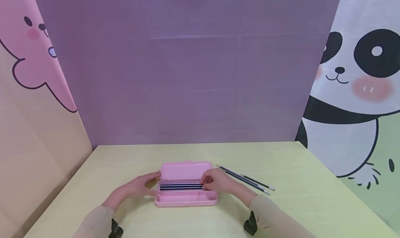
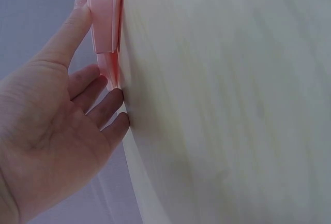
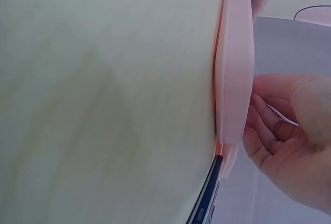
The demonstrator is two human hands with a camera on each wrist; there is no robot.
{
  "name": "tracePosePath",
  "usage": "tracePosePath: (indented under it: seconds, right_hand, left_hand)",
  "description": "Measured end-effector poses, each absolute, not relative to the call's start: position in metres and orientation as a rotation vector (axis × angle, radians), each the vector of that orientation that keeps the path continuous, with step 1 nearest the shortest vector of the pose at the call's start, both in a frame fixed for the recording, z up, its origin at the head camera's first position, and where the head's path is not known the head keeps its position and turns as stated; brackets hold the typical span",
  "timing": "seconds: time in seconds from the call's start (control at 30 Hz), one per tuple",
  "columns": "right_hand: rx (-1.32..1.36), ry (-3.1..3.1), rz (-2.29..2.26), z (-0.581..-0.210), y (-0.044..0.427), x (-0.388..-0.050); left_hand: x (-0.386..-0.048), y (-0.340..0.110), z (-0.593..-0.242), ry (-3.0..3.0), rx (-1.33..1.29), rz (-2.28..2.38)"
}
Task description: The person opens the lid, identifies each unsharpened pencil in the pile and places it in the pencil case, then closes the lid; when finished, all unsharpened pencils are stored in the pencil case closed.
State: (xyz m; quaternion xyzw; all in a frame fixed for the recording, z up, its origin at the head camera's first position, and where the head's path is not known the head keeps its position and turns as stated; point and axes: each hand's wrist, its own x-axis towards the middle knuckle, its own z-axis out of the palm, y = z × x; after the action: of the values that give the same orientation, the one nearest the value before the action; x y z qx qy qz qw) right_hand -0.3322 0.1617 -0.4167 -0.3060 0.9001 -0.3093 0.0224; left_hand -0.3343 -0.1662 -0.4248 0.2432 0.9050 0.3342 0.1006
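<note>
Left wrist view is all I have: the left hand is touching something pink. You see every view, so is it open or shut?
Observer: Open. It is a case with its lid folded back on the far side.
Operator: What is at its other end?
Observer: The right hand, its fingertips at the right end of the inner pencils; I can't tell whether they pinch any.
Operator: Anything beside the case?
Observer: Yes, loose pencils lie on the table, to the right of it.
</note>
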Motion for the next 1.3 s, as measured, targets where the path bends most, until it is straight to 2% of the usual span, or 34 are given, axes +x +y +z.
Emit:
tracePosePath:
  seconds: [0.6, 1.3]
  right_hand:
    - [-0.952, 2.85, -0.987, -0.416, 0.168, -0.332]
    - [-0.902, 2.981, -1.01, -0.405, 0.217, -0.326]
  left_hand:
    - [-0.335, -0.165, -0.427, 2.702, 0.675, 0.958]
    - [-0.337, -0.165, -0.428, 2.696, 0.683, 0.96]
